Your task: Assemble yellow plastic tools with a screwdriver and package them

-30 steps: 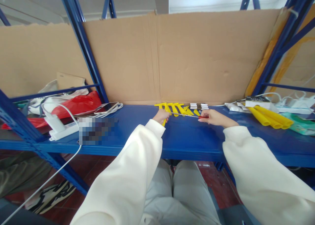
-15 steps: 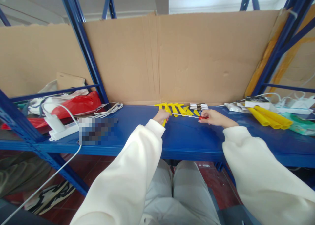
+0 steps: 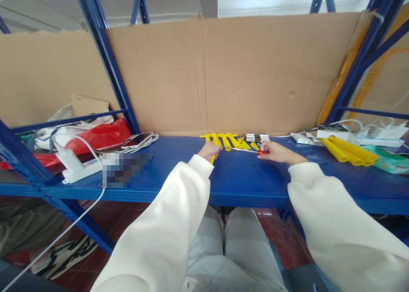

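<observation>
My left hand [image 3: 209, 149] is closed around a yellow plastic piece [image 3: 212, 158], whose end shows below the fingers. In my right hand [image 3: 269, 150] is the red handle of a screwdriver [image 3: 243, 150]. Its long thin metal shaft points left and reaches my left hand, where the fingers hide the tip. Behind the shaft, several yellow plastic pieces [image 3: 233, 141] lie in a row along the back of the blue shelf. A small group of white and dark sticks or tubes [image 3: 257, 137] lies beside them; their kind is unclear.
Blue shelf top [image 3: 179, 177] runs under both hands, with a cardboard panel [image 3: 255, 75] behind. On the right lie yellow tubes [image 3: 348, 150] and a green packet [image 3: 388, 160]. On the left are a white power strip [image 3: 84, 171], cables and a red bag [image 3: 99, 136].
The view has shifted very slightly. Both hands keep their places, with the screwdriver still spanning between them.
</observation>
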`<state>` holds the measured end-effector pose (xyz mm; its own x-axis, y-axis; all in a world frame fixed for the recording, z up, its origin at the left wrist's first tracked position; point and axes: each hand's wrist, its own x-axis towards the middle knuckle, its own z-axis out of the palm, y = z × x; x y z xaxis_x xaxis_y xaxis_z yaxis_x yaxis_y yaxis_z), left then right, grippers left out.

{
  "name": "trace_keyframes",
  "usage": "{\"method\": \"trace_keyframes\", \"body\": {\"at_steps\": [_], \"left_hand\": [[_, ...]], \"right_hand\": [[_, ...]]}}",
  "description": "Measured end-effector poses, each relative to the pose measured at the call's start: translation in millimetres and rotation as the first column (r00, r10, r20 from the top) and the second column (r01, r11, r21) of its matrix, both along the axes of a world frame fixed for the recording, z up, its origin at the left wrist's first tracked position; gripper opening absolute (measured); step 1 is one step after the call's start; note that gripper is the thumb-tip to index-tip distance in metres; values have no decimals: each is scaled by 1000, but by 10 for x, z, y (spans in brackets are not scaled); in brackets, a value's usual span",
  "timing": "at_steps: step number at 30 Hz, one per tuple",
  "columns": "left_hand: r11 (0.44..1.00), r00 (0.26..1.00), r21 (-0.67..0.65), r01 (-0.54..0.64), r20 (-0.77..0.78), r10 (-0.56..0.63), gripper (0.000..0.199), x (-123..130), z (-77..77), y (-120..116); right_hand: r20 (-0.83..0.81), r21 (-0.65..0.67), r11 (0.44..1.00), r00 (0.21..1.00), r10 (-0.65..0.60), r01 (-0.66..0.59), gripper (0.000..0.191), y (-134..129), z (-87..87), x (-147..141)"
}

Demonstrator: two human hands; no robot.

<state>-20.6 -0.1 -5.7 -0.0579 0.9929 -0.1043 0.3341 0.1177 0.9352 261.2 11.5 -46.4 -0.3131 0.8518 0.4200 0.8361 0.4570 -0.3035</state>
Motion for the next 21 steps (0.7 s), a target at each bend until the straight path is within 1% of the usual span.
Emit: {"method": "trace_keyframes", "body": {"at_steps": [4, 8, 12, 15, 17, 21], "left_hand": [[1000, 1000, -9, 8, 13, -8, 21, -8, -7, 9], [1000, 999, -5, 23, 27, -23, 18, -21, -29, 43], [1000, 1000, -1, 15, 19, -15, 17, -25, -37, 56], [1000, 1000, 13, 7, 11, -8, 18, -22, -37, 46], [1000, 1000, 21, 12, 7, -13, 21, -20, -36, 39], [1000, 1000, 13, 19, 17, -19, 22, -19, -41, 38]], "right_hand": [[-10, -74, 997, 1000, 6, -7, 42, -13, 4, 14], [42, -108, 993, 998, 52, -47, 42, -44, 52, 15], [69, -73, 996, 996, 55, -50, 39, -38, 60, 2], [42, -25, 1000, 999, 13, -12, 31, -12, 26, -5], [25, 2, 1000, 1000, -14, 14, 29, 0, 5, -7], [40, 12, 1000, 999, -14, 13, 27, -12, 8, -8]]}}
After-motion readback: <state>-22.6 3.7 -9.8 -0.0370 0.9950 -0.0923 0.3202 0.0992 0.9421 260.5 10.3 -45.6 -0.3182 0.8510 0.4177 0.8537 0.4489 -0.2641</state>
